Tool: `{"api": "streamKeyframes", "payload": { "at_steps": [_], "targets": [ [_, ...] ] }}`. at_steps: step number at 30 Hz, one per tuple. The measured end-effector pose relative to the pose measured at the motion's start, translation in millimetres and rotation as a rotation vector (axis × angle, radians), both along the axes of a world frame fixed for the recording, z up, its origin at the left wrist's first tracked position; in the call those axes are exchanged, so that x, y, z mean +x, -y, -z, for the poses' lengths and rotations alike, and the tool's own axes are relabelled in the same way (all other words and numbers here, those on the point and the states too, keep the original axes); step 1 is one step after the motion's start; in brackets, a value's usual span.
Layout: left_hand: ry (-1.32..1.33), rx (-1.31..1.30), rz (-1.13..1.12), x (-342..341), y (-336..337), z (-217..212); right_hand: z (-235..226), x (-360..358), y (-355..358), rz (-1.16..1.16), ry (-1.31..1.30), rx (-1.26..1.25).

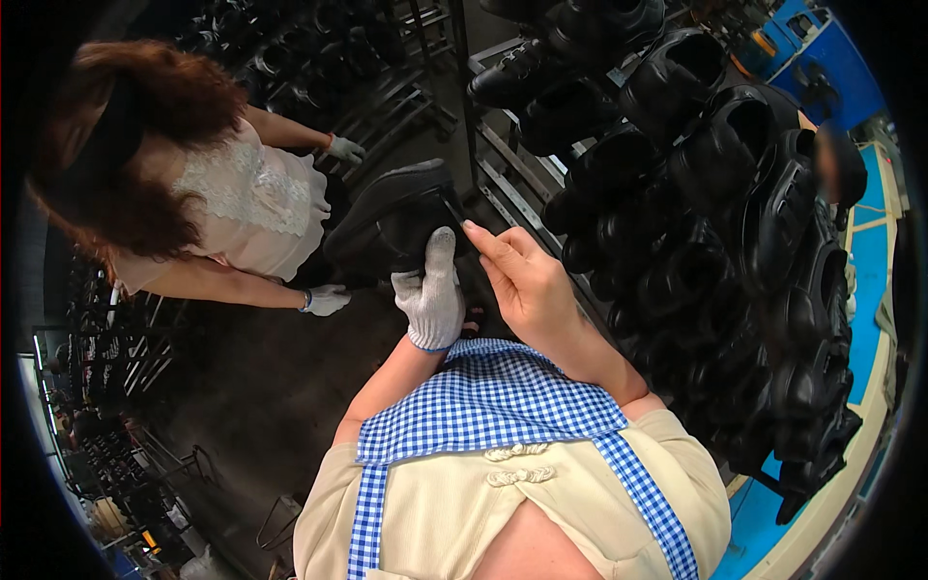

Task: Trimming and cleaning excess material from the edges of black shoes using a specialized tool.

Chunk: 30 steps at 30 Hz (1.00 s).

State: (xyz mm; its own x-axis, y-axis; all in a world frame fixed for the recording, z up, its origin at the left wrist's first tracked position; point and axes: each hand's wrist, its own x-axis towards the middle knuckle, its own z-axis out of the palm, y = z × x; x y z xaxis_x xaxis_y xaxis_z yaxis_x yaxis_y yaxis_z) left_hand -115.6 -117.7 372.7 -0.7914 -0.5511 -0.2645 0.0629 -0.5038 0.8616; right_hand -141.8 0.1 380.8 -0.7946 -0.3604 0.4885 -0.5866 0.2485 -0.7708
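Note:
A black shoe [391, 208] is held up in front of me, its sole side raised toward the top. My left hand [432, 304], in a white knit glove, is closed around it with the thumb pressed on its near side. My bare right hand [534, 290] is just right of the shoe, fingers pinched together. The index fingertip points at the shoe's edge, where a thin dark sliver shows. Whether that sliver is a tool or part of the shoe, I cannot make out.
Racks crowded with black shoes [710, 164] rise close on my right, beside a blue-topped bench [870, 280]. Another person [242, 184] wearing white gloves stands at the left. More shoes fill a metal rack [387, 101] at the back. Dark floor [242, 416] lies at the lower left.

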Motion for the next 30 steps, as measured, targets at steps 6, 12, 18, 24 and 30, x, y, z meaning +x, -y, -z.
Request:
{"api": "streamKeyframes", "payload": {
  "at_steps": [6,12,18,24,30],
  "targets": [
    [-0.190,-0.150,0.046,1.4,-5.9,23.3,-3.0,-12.3,6.3,0.035,-0.031,-0.043],
    [-0.216,-0.008,0.076,2.0,-1.9,7.6,2.7,-6.3,-4.4,-0.010,-0.027,-0.081],
    [-0.288,-0.092,0.044,-8.0,2.5,17.3,4.5,-6.5,-9.7,-0.028,-0.018,-0.028],
    [-0.267,-0.155,0.117,-9.3,5.0,18.0,2.1,-4.9,-9.8,0.000,-0.029,0.002],
    [-0.219,-0.159,0.114,-9.9,3.8,18.6,5.0,-4.6,-6.4,0.030,-0.045,0.012]
  ]
}}
